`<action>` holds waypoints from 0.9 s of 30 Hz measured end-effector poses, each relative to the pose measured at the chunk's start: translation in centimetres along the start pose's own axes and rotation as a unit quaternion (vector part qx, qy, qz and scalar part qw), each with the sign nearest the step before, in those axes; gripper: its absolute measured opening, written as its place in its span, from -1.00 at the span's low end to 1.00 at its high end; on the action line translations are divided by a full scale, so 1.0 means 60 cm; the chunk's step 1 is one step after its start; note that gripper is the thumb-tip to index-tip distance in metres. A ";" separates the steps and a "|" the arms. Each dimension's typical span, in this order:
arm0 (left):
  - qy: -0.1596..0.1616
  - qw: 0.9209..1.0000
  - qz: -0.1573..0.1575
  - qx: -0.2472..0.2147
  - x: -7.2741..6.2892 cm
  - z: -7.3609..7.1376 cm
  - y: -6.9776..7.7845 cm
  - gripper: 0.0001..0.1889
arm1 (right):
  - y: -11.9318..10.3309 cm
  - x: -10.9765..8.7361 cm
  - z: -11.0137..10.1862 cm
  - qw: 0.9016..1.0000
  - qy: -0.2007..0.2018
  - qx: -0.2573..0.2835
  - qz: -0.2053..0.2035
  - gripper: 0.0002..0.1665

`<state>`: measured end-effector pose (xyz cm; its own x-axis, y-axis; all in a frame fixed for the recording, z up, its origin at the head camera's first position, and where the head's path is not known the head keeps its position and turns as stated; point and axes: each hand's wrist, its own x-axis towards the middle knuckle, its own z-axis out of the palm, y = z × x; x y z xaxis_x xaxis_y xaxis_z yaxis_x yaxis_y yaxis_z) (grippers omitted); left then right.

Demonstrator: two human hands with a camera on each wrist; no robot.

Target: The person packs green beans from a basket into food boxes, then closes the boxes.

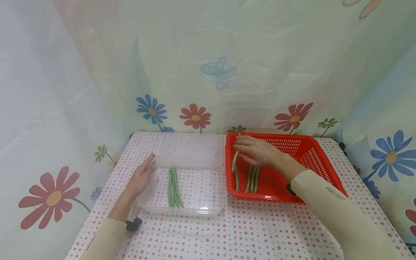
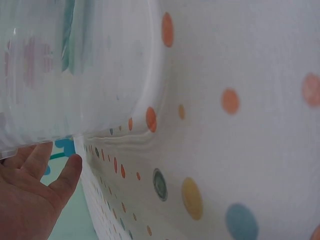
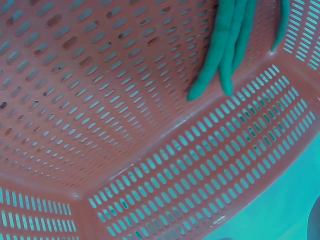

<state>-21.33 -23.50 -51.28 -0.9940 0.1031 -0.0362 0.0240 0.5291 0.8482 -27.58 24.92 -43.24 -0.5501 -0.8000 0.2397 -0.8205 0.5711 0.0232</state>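
Tablecloth (image 1: 195,238) in head view: white, dotted red, orange, bluish, covering the table out to its far edge. Floral curtain (image 1: 178,43) hangs behind and on both sides, pale greenish, creased; printed blue butterfly (image 1: 219,73) mid-back, red and blue flowers low down. Clear plastic container (image 1: 203,213) sits left of centre, clear lid (image 1: 191,146) folded back behind it, dots showing through both. Green beans inside, lengthwise. Left hand (image 1: 142,176) at container's left side, fingers extended, empty. Red slotted basket (image 1: 274,182) just right of container; more green beans (image 1: 252,179) on its floor. Right hand (image 1: 258,150) over basket's left part, pinching one green bean (image 1: 234,162) by the left wall. Cream sleeves on both arms.

Left wrist view: cloth fills most of frame, tilted, orange, yellow, blue dots. Container corner upper left; left fingers at its rim, contact unclear. Greenish backdrop behind fingers.

Right wrist view: basket floor and slotted walls, beans upper right, turquoise area past rim, unidentifiable. Right hand's grip can't be told from here.
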 end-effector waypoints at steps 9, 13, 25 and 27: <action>0.000 1.000 0.001 0.001 -0.001 0.000 0.003 -0.40 | -0.010 0.017 -0.011 1.000 0.023 -0.009 -0.018 -0.41; -0.001 1.000 0.005 0.001 -0.001 -0.003 0.003 -0.40 | -0.013 0.028 -0.013 0.998 0.053 -0.009 -0.025 -0.42; 0.003 1.000 -0.004 0.010 0.001 -0.001 0.000 -0.40 | -0.062 0.096 0.000 0.993 0.072 0.005 -0.096 -0.46; 0.004 1.000 -0.004 0.011 0.001 0.000 -0.001 -0.40 | -0.073 0.107 0.003 0.991 0.076 0.009 -0.111 -0.46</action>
<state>-21.41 -23.52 -51.30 -0.9949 0.0923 -0.0395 0.0176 0.5477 0.8365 -27.53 17.25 -41.95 -0.3280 -0.8678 0.3734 -0.9218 0.3805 0.0746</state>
